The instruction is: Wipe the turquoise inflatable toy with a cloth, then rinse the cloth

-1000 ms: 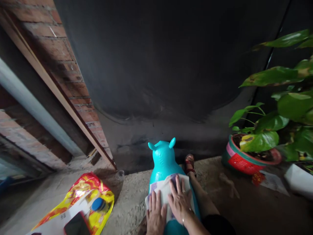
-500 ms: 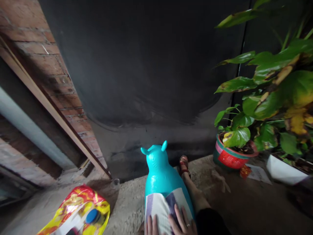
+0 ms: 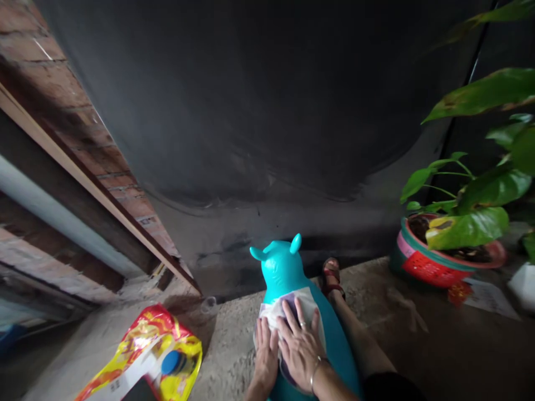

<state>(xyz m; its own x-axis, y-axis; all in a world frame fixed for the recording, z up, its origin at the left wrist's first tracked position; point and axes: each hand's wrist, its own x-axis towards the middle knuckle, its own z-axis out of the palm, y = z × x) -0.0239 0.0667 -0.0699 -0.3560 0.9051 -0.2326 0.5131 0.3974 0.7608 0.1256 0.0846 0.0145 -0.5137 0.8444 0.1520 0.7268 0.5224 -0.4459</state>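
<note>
Cloth [image 3: 288, 312] lay on the toy [image 3: 281, 267]; left hand [image 3: 266, 352] and right hand [image 3: 297, 346] pressed flat, fingers apart, gripping nothing. Best wiped with even pressure.

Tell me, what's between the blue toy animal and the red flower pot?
In the head view, a leg with a red sandal lies between the toy animal and the flower pot, on rough concrete floor.

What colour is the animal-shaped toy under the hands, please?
Turquoise toy, clearest in the head view.
</note>
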